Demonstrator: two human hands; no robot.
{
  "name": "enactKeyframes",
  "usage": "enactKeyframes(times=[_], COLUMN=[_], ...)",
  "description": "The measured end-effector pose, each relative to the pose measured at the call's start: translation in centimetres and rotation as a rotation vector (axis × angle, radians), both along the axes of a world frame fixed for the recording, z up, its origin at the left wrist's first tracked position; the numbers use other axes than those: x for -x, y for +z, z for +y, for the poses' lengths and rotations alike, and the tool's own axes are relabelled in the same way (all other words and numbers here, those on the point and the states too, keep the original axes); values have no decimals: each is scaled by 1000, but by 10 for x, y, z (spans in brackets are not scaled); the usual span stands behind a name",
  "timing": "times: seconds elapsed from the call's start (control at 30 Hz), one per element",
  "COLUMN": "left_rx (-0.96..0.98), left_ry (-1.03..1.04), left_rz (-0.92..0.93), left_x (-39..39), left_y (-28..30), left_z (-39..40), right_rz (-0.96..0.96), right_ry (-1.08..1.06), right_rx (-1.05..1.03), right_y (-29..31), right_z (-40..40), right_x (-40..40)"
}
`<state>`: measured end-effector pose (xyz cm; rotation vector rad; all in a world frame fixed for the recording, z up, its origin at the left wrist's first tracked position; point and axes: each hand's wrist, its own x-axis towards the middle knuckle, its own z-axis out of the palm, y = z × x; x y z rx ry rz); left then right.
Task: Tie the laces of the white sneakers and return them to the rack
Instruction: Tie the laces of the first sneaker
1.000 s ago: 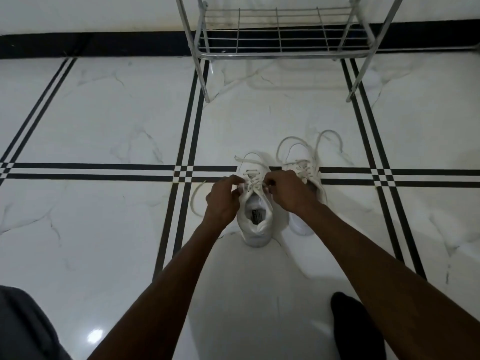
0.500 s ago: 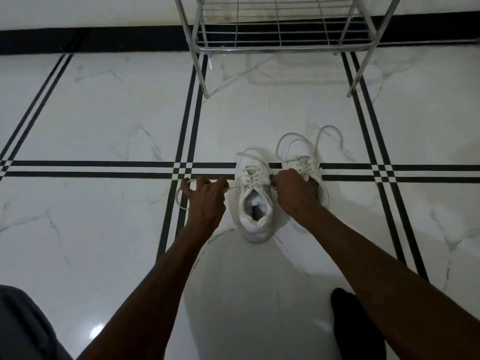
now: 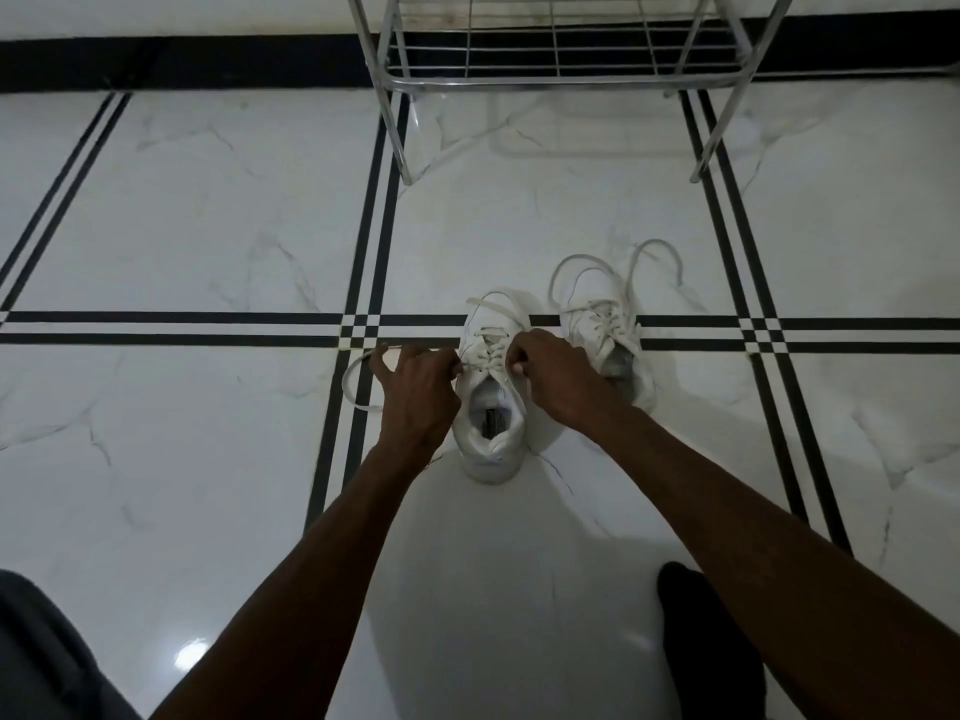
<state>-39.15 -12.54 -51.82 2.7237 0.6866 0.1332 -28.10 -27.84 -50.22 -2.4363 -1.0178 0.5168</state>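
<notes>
Right now both hands pinch laces of the near white sneaker on the marble floor: left hand at its left, right hand at its right; 2nd sneaker w/ loose laces just right, metal rack far behind

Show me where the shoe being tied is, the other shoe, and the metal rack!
shoe being tied (image 3: 492, 431), head view, on its heel collar.
other shoe (image 3: 597, 317), head view, on its laced tongue.
metal rack (image 3: 566, 81), head view, on the front bar of its bottom shelf.
</notes>
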Motion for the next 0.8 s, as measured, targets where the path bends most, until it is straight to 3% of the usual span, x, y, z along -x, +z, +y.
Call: enactKeyframes(times=[0.17, 0.3, 0.47, 0.67, 0.8], left_rx=[162, 375, 413, 414, 427], left_ry=[53, 67, 90, 118, 130], left_rz=[-40, -176, -239, -247, -244], left_x=[1, 7, 10, 14, 16], left_y=[-5, -8, -5, -11, -12], left_z=[0, -2, -10, -13, -14], right_rz=[143, 31, 42, -237, -321], right_ry=[-115, -89, -120, -18, 85], right_rx=[-22, -65, -74, -16, 11], right_y=[-13, -14, -16, -21, -26], right_z=[1, 0, 6, 1, 0], right_x=[4, 9, 6, 3, -3])
